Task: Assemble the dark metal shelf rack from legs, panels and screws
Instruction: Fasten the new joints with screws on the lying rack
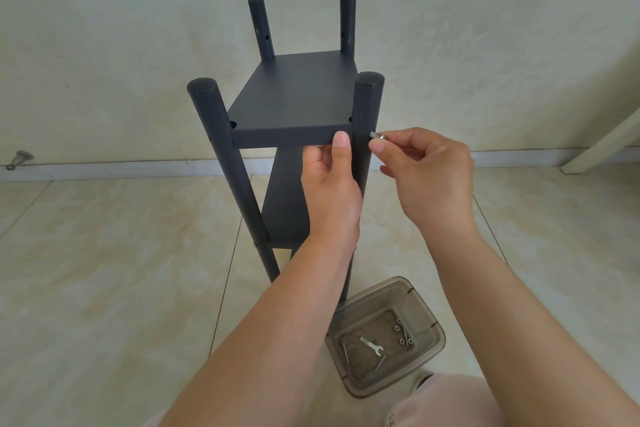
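The dark metal rack point(294, 97) stands upright on the floor, with four round legs and two panels between them. My left hand point(330, 180) grips the front edge of the top panel point(287, 137) from below, thumb pressed on its face beside the near right leg point(367, 107). My right hand point(422, 170) pinches a silver screw point(378, 136) between thumb and forefinger, its tip touching the outer side of that leg at panel height. A lower panel point(285, 215) sits between the legs underneath.
A translucent brown plastic box point(429, 319) on the tiled floor near my knee holds a small wrench point(372, 346), several screws and a hex key. A wall rises behind the rack. A pale furniture leg point(599, 146) slants at the right. A metal doorstop point(19, 159) sits far left.
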